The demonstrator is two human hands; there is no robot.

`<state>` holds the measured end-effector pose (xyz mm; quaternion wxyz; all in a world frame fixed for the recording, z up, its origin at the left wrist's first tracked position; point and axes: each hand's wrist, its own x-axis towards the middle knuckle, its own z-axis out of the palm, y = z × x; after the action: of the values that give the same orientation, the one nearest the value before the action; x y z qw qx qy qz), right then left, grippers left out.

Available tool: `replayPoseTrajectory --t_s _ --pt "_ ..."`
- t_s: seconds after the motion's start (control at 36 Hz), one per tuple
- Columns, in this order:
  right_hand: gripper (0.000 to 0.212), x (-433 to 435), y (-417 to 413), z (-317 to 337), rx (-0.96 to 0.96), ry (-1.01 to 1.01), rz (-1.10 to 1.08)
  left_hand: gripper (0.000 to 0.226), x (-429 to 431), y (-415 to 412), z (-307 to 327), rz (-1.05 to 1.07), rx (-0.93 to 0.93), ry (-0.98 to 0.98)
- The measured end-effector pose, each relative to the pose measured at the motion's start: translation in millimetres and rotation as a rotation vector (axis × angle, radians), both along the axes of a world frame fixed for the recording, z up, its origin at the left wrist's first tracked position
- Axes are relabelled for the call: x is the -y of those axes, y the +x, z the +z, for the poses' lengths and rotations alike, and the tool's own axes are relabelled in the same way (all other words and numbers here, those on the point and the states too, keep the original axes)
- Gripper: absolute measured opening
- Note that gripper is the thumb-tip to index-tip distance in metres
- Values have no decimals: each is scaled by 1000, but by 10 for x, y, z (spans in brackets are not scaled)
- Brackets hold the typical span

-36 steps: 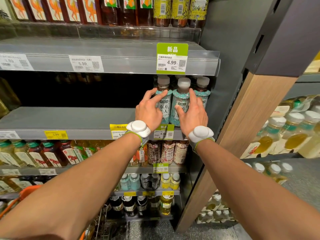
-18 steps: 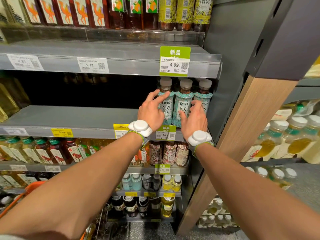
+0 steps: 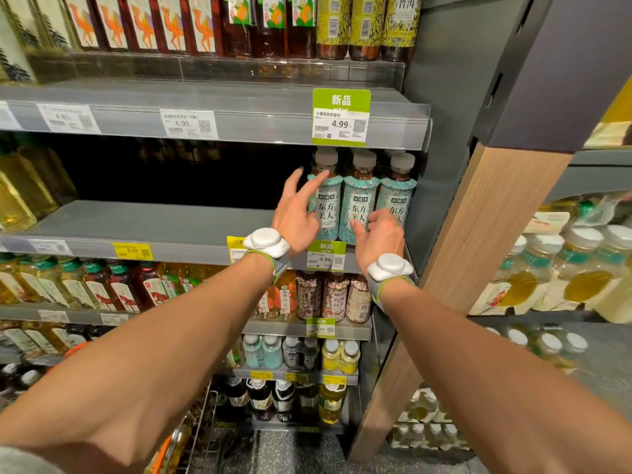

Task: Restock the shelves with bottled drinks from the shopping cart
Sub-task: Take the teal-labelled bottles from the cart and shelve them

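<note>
Left hand (image 3: 297, 218): grip wide, fingers spread and holding nothing, the forefinger lying across the shoulder of the left bottle (image 3: 330, 203). Right hand (image 3: 380, 236): grip loose and empty, fingertips (image 3: 355, 228) touching the lower label of the middle bottle (image 3: 359, 193); the right bottle (image 3: 397, 200) stands just beside it. All three bottles stand upright, side by side, at the front right end of the shelf (image 3: 154, 222). The step appears to be squaring the row. It is done well when the fingers push low on the body rather than at the cap, so that no bottle tips, and when each label faces outward in line with the shelf lip. Each teal label reads 小罐茶 above 东方美人. The small green tag (image 3: 326, 255) beneath reads 新品, 4.99; the large green tag (image 3: 341, 117) overhead reads 新品, 小罐茶茉莉普洱, 4.99. Neighbouring tags read 5.99 (image 3: 188, 124) and 3.99 (image 3: 131, 250). The shopping cart (image 3: 201, 422) shows under the left forearm; its load cannot be told.
</note>
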<state>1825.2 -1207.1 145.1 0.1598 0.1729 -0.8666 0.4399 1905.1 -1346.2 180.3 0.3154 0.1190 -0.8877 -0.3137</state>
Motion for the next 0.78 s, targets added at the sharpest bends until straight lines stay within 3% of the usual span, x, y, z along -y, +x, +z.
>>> replayPoseTrajectory --t_s 0.08,0.44,0.78 --pt "29 -41 63 -82 31 -16 13 77 -34 61 -91 13 -68 75" --pt "26 -69 651 -588 109 34 204 55 -283 664 -745 218 75 277" --pt "29 378 1797 -1220 252 186 528 34 -144 2035 -1533 577 235 463"
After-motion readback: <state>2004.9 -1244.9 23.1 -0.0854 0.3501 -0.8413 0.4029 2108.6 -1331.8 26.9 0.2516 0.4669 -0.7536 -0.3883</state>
